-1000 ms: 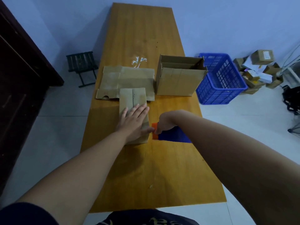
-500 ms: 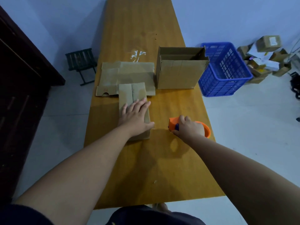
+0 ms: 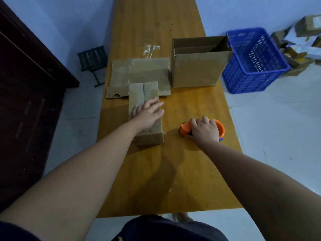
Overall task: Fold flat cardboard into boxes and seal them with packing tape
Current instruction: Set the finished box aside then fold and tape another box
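Desk point(image 3: 156, 180): I see a long wooden top, orange-brown and smooth, with a faint grain.
Right hand point(image 3: 205, 132): fingers curled over the tape dispenser, gripping it from above where it sits on the desk.
Tape dispenser point(image 3: 220, 128): orange plastic with a rounded hoop, and a dark blue part under my palm.
Left hand point(image 3: 147, 115): fingers straight and spread, lying flat on top of the small box.
Small box point(image 3: 149, 139): closed, long and narrow, plain brown cardboard. It lies left of the dispenser and apart from it, with a dark line down the middle of its top. Its far end overlaps the flat cardboard.
Flat cardboard point(image 3: 139, 72): an unfolded brown sheet with flaps and a half-round notch at the near left edge.
Open box point(image 3: 196, 72): upright just right of the sheet, top open, walls creased.
Tape scrap point(image 3: 151, 48): clear and crumpled, beyond the sheet.
Basket point(image 3: 253, 63): blue plastic lattice on the floor beside the desk.
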Motion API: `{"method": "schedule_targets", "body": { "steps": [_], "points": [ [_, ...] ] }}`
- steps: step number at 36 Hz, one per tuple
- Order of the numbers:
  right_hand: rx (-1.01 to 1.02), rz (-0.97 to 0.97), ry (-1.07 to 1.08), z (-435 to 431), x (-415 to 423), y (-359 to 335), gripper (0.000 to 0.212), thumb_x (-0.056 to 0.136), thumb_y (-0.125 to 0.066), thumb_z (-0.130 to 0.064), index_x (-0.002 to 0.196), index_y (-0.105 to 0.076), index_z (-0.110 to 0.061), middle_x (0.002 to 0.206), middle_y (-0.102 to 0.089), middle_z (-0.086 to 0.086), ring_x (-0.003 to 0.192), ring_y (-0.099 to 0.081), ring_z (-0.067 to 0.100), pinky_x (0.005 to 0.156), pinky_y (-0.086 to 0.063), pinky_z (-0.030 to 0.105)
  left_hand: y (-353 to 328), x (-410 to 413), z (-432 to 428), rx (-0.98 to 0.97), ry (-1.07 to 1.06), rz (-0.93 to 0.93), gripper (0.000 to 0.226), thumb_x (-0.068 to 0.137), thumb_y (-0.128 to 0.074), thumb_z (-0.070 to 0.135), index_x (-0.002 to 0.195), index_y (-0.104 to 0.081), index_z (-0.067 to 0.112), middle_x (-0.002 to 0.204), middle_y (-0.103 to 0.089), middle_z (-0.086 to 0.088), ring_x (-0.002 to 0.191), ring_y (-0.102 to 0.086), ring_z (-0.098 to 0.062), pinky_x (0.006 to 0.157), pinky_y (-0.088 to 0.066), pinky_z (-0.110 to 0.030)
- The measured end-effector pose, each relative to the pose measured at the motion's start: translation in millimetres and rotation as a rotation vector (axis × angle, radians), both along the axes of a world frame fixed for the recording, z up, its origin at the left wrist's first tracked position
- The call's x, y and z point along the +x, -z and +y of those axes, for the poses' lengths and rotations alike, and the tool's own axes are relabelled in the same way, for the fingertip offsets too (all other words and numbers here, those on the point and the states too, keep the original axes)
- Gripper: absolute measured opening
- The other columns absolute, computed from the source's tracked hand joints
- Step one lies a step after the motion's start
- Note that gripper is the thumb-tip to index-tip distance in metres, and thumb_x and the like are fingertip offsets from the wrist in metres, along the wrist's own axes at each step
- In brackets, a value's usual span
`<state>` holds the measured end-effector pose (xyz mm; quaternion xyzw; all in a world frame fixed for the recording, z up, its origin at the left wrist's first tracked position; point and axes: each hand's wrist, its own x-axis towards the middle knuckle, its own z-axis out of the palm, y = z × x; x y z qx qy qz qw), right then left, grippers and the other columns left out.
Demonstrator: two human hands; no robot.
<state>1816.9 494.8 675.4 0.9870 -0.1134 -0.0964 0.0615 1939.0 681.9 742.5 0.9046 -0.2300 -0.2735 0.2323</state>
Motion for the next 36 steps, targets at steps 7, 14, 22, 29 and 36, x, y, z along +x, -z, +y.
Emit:
{"method": "schedule_targets", "body": {
  "steps": [7, 14, 22, 29, 36],
  "points": [
    [0.05, -0.005, 0.052, 2.1, -2.2, 6.0, 0.055, 0.092, -0.043, -0.058, 0.134, -0.039, -0.022, 0.135, -0.05, 0.006, 0.127, -0.036, 0.031, 0.099, -0.031, 0.045, -7.8, -0.6, 1.7, -0.069, -0.047, 0.078, 0.051, 0.094, -0.052, 0.029, 0.139, -0.037, 0.048, 0.155, -0.009, 0.025, 0.145, 0.003, -0.023, 0.113, 0.007, -0.049],
    [0.153, 0.04, 0.103, -0.1, 7.3, 5.7, 0.06, 0.087, -0.055, -0.057, 0.136, -0.038, -0.027, 0.146, -0.036, 0.008, 0.136, -0.025, 0.034, 0.104, -0.026, 0.054, -7.7, -4.4, -0.2, -0.044, -0.049, 0.037, 0.054, 0.092, -0.055, 0.027, 0.139, -0.036, 0.048, 0.156, -0.007, 0.025, 0.144, 0.001, -0.017, 0.114, 0.008, -0.045],
    [0.252, 0.104, 0.146, -0.2, 19.9, 7.8, 0.064, 0.085, -0.058, -0.057, 0.138, -0.036, -0.028, 0.141, -0.044, 0.006, 0.136, -0.026, 0.034, 0.104, -0.023, 0.059, -10.9, -0.3, 0.8, -0.119, -0.075, 0.077, 0.051, 0.092, -0.054, 0.018, 0.135, -0.044, 0.045, 0.155, -0.014, 0.023, 0.145, -0.004, -0.018, 0.116, 0.003, -0.05],
    [0.269, 0.096, 0.077, -1.1, 22.6, 5.9, 0.071, 0.084, -0.051, -0.067, 0.142, -0.034, -0.031, 0.146, -0.041, 0.002, 0.139, -0.022, 0.034, 0.106, -0.019, 0.061, -5.5, 0.7, 1.3, -0.178, -0.105, 0.073, 0.042, 0.093, -0.054, 0.027, 0.131, -0.048, 0.045, 0.154, -0.018, 0.024, 0.145, -0.007, -0.018, 0.116, -0.003, -0.051],
    [0.493, -0.304, 0.059, 25.4, 21.7, -22.2, 0.045, 0.095, -0.048, -0.048, 0.133, -0.05, -0.025, 0.137, -0.05, 0.002, 0.134, -0.03, 0.027, 0.106, -0.024, 0.049, -7.7, 3.5, 9.4, -0.447, -0.279, 0.296, 0.039, 0.097, -0.047, 0.017, 0.131, -0.051, 0.034, 0.149, -0.037, 0.012, 0.138, -0.028, -0.016, 0.112, -0.026, -0.045]
  ]
}}
